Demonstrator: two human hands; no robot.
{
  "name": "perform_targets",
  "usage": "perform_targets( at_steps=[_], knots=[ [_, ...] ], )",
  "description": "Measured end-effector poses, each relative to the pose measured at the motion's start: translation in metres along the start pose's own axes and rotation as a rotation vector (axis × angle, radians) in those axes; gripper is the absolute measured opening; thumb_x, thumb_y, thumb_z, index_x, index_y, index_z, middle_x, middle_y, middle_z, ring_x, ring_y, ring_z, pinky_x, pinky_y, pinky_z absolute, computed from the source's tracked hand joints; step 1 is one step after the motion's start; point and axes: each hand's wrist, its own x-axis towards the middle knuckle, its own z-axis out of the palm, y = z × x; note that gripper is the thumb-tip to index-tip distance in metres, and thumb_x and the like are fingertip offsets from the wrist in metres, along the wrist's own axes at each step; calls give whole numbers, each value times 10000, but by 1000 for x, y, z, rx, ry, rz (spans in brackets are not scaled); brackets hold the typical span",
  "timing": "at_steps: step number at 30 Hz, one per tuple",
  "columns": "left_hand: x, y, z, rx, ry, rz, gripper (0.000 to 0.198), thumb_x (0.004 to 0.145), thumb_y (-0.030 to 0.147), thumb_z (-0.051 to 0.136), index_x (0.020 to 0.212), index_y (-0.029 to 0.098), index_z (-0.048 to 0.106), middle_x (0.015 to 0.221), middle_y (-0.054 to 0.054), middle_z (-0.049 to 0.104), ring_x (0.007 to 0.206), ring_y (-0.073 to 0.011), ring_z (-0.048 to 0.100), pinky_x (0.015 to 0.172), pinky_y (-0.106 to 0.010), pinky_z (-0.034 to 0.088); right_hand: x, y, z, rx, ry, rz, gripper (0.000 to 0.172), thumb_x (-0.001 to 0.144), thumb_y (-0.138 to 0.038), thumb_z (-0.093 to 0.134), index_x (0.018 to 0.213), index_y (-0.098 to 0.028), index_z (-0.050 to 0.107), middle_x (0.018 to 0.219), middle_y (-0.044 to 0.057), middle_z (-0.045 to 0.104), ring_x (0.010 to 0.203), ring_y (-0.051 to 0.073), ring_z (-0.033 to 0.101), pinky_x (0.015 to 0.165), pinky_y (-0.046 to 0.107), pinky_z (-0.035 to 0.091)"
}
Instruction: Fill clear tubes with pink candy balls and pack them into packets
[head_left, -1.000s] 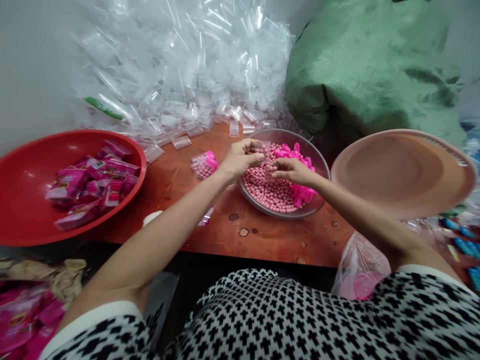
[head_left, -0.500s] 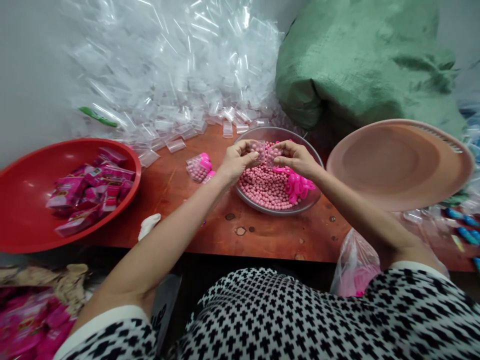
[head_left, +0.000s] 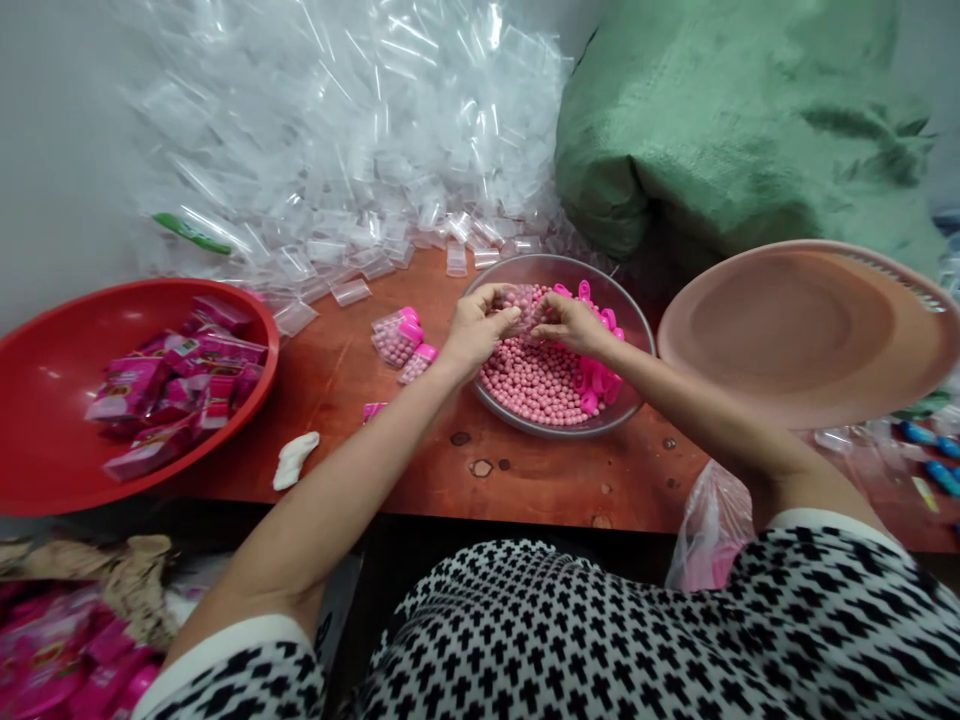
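Above the grey bowl (head_left: 491, 400), my left hand (head_left: 480, 325) pinches a small clear plastic container (head_left: 519, 300) with pink beads in it. My right hand (head_left: 574, 325) is close against the container's right side, thumb and fingers curled together; what they hold, if anything, is hidden. Below both hands, loose pink beads (head_left: 532, 380) fill much of the bowl. Bright pink plastic caps (head_left: 598, 375) lie along its right side. Left of the bowl rest two bead-filled containers with pink caps, a larger one (head_left: 395, 337) and a smaller one (head_left: 418, 364).
A red basin (head_left: 45, 420) with pink packets (head_left: 180, 375) stands left. Clear empty containers (head_left: 360, 150) are heaped behind, beside a green sack (head_left: 720, 120). At right are a tan basin (head_left: 795, 330) and a plastic bag (head_left: 712, 530). A white cloth piece (head_left: 295, 460) lies near the table's front edge.
Each hand held up a clear piece with beads before; now one filled container shows in my left hand. My right fingers have curled in closer, and more pink caps show in the bowl.
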Motion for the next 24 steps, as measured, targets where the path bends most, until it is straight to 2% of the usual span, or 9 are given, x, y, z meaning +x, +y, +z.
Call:
perform_targets(
  at_steps=[3,8,10,14,16,17,21,22,24],
  knots=[
    [0,0,0,6,-7,3,311,616,153,742,914,157,653,848,7,639,804,-130,605,800,-300,563,2,-9,0,-155,26,57,211,791,-307,709,867,-198,545,876,47,668,845,226,612,750,319,443],
    [-3,2,0,-48,-45,-28,349,583,136,781,916,145,679,863,2,674,813,-125,626,828,-303,565,6,-22,3,-491,-53,70,329,922,-387,607,1147,-148,581,1062,152,708,933,288,629,805,374,435],
    [-4,2,0,-60,-49,-33,352,573,136,793,906,140,679,850,5,669,803,-124,626,835,-317,569,8,-23,-1,-581,-63,101,360,953,-430,563,1172,-146,586,1083,178,710,946,316,636,798,394,439],
    [-5,2,0,-109,-66,-36,369,560,127,799,904,138,665,837,13,666,791,-129,634,833,-338,576,1,-25,-21,-648,52,136,379,980,-468,516,1181,-159,605,1093,180,713,953,330,652,769,385,442],
    [-5,2,0,-108,-68,-29,360,576,129,790,914,142,665,831,16,663,787,-128,632,827,-335,574,-9,-29,-28,-665,66,65,348,976,-440,536,1158,-160,633,1119,173,710,959,313,655,765,366,442],
    [-4,2,0,-97,-65,-26,348,586,133,787,911,144,664,824,18,659,781,-126,628,818,-331,573,-15,-32,-29,-652,1,-1,303,962,-407,569,1119,-163,656,1113,157,716,953,293,657,769,350,443],
    [-3,1,0,-51,-60,-13,297,611,138,774,887,146,666,828,13,653,770,-120,618,786,-305,555,-38,-44,-9,-587,-469,-206,133,886,-198,642,984,-152,720,960,94,756,846,206,660,760,285,438],
    [-3,0,0,-43,-62,-9,288,613,136,771,880,144,666,833,8,656,773,-122,620,781,-301,549,-42,-46,-2,-609,-526,-208,148,883,-144,610,970,-142,729,936,99,760,812,195,655,740,279,431],
    [-4,0,0,-16,-72,-5,269,614,136,771,861,142,664,831,2,659,773,-127,624,771,-297,539,-45,-47,7,-648,-551,-184,218,875,-69,539,920,-125,744,887,111,761,748,181,640,701,278,416]
  ],
)
